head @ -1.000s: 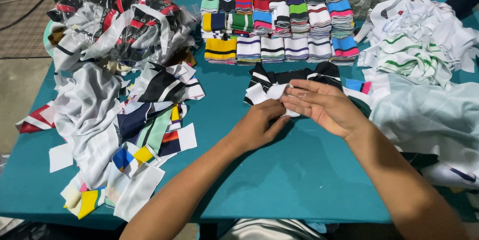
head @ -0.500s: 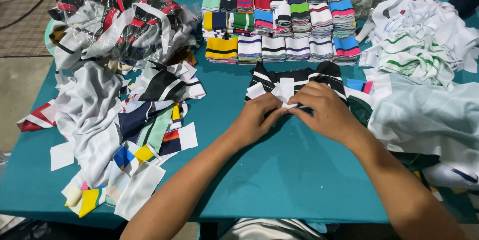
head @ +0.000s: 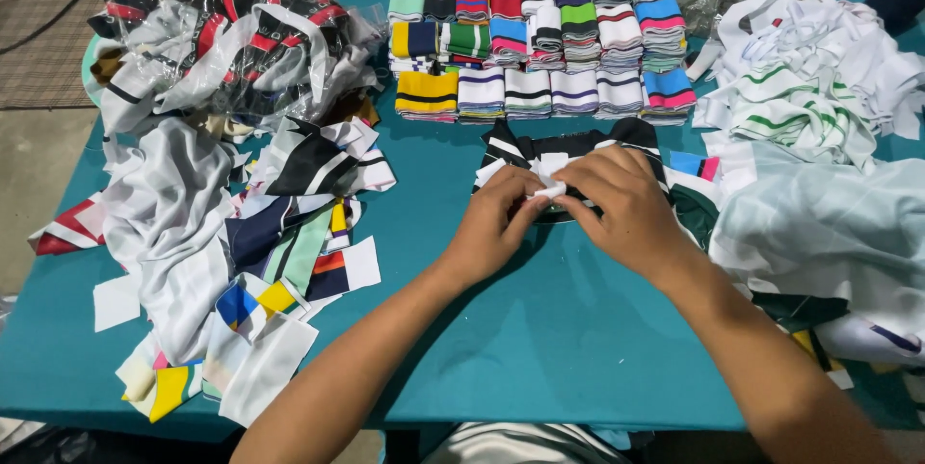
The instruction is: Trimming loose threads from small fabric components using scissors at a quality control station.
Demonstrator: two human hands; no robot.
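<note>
A black-and-white striped knit collar piece [head: 568,148] lies on the teal table [head: 540,348], just in front of the stacked rows. My left hand [head: 493,223] and my right hand [head: 626,209] meet over its near edge. Both pinch a small white strip [head: 549,190] of it between the fingertips. The right hand covers the middle of the piece, so part of it is hidden.
Neat rows of folded striped collars [head: 540,30] in many colours fill the far centre. A loose heap of mixed fabric strips [head: 231,233] and plastic-bagged pieces [head: 231,40] lies left. White and green-striped fabric [head: 819,107] piles up right, with pale cloth [head: 819,233] beside my right forearm.
Both hands have stayed on the black-and-white piece, and the fingertips have drawn closer together on its white edge. The piece has barely shifted.
</note>
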